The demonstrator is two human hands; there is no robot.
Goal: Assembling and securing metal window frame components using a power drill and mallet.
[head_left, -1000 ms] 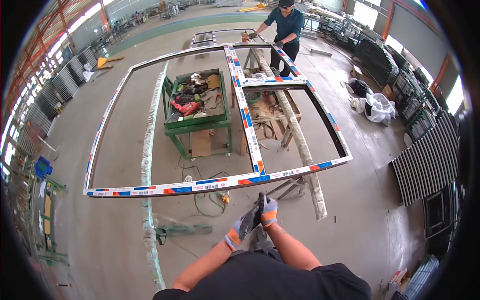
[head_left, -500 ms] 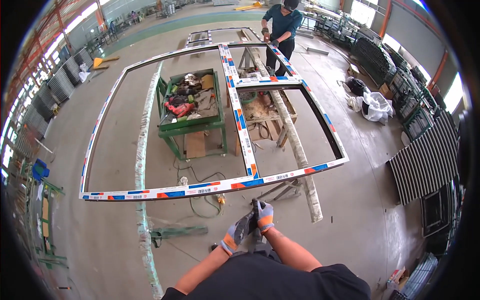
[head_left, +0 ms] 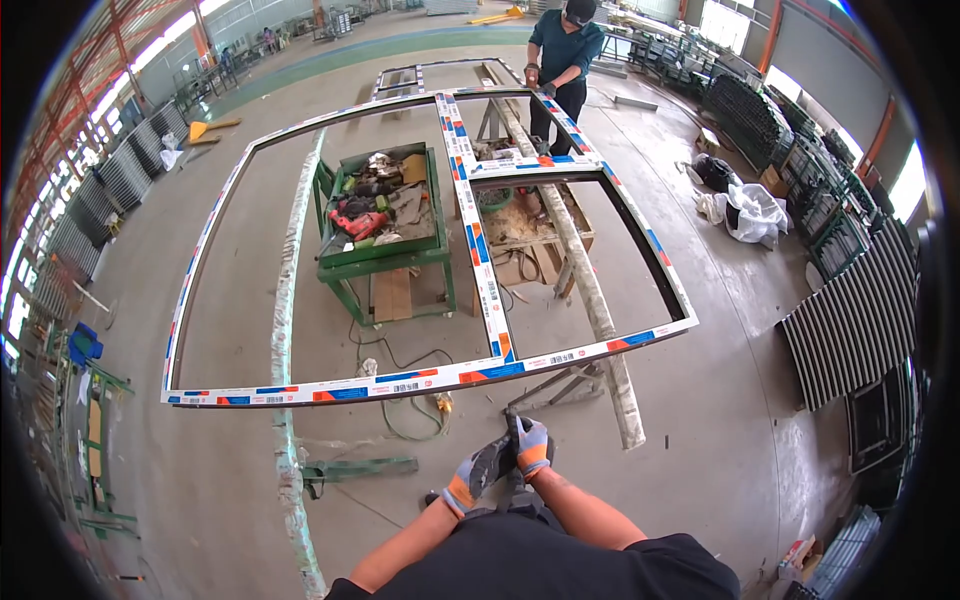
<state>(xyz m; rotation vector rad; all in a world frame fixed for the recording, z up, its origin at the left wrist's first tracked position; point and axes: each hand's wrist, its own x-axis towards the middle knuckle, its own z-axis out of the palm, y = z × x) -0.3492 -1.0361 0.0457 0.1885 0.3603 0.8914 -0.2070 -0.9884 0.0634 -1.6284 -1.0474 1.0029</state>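
Observation:
Both my hands wear grey-and-black work gloves with orange cuffs, and they are brought together close in front of my body. My left hand (head_left: pixel 478 468) is closed, its dark fingers reaching up against the other glove. My right hand (head_left: pixel 531 446) is bent closed beside it, touching it. Whatever lies between the fingers, if anything, is hidden by the dark gloves. Just beyond my hands, apart from them, lies a large window frame (head_left: pixel 490 295) wrapped in white, blue and red protective film. It is divided by a long bar and a shorter crossbar.
Two long supports, a left beam (head_left: pixel 284 330) and a right beam (head_left: pixel 592 275), carry the frame. A green tool cart (head_left: pixel 385 262) with a red power tool stands within its outline. A co-worker (head_left: pixel 565 50) works at the far end. Cables (head_left: pixel 405 355) cross the floor.
My hands stay together and have dropped very slightly. The view has shifted a little; the frame and co-worker look nearly the same.

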